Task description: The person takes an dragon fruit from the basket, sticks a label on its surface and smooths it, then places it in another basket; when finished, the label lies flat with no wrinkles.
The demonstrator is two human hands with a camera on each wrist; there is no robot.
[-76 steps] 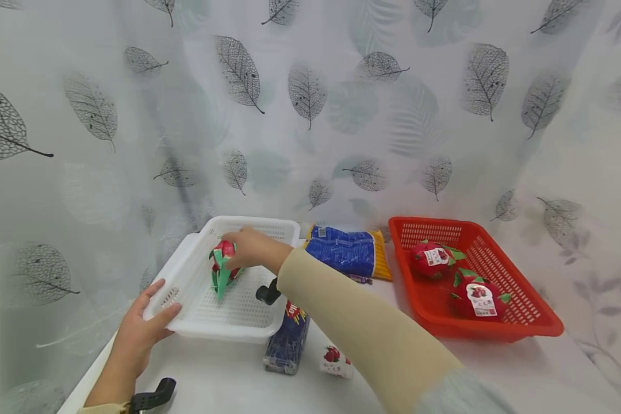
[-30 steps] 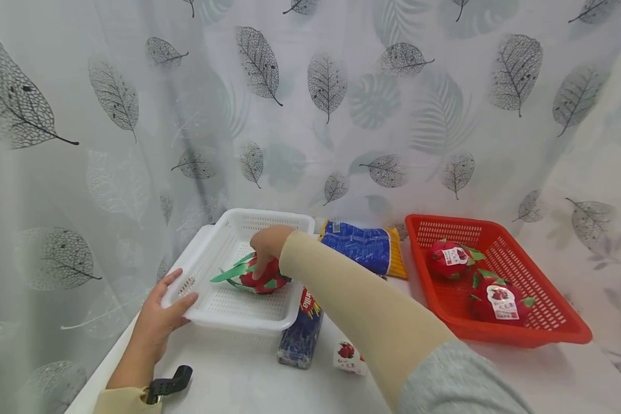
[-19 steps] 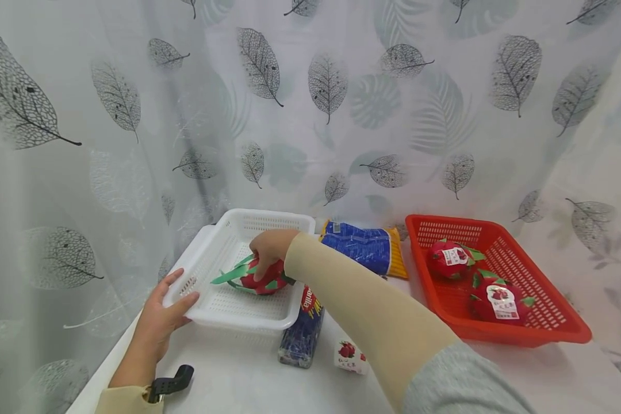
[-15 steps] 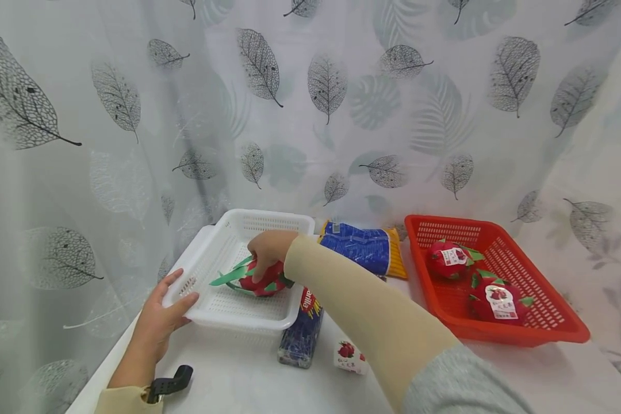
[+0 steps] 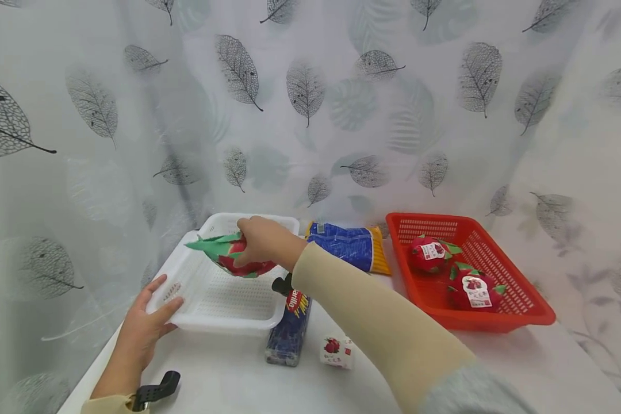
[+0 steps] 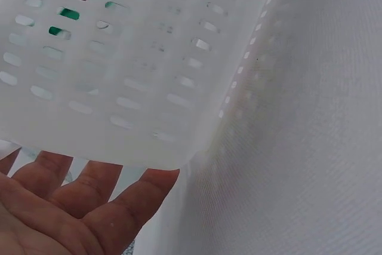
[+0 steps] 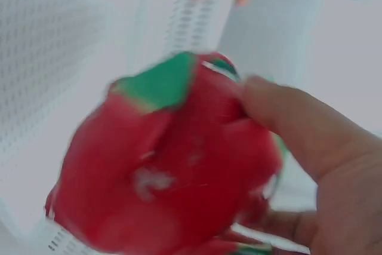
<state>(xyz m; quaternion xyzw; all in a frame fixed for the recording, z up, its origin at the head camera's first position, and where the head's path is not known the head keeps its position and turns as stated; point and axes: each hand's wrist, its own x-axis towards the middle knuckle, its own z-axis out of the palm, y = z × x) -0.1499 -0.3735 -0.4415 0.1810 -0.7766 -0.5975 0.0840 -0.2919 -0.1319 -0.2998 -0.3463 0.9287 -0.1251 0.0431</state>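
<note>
A red dragon fruit (image 5: 245, 264) with green scales is in my right hand (image 5: 266, 241), which grips it above the white basket (image 5: 227, 328). Its long green tips point left, and it looks lifted off the basket's floor. The right wrist view shows the thumb pressed on the blurred dragon fruit (image 7: 161, 171). My left hand (image 5: 142, 325) holds the near-left corner of the white basket; in the left wrist view its fingers (image 6: 128, 207) pass behind the basket's rim. To the right, two labelled dragon fruits (image 5: 429, 253) lie in a red basket (image 5: 497, 325).
Between the baskets lies a blue and yellow packet (image 5: 344, 244). A dark blue wrapped package (image 5: 288, 339) stands against the white basket's right side, with a small white dragon-fruit label piece (image 5: 336, 352) nearby on the white table (image 5: 227, 379). A leaf-print curtain (image 5: 310, 126) closes the back.
My right hand first turned the dragon fruit on the basket's floor, then raised it, tips pointing left. My left hand stayed on the basket corner. The head view has shifted slightly.
</note>
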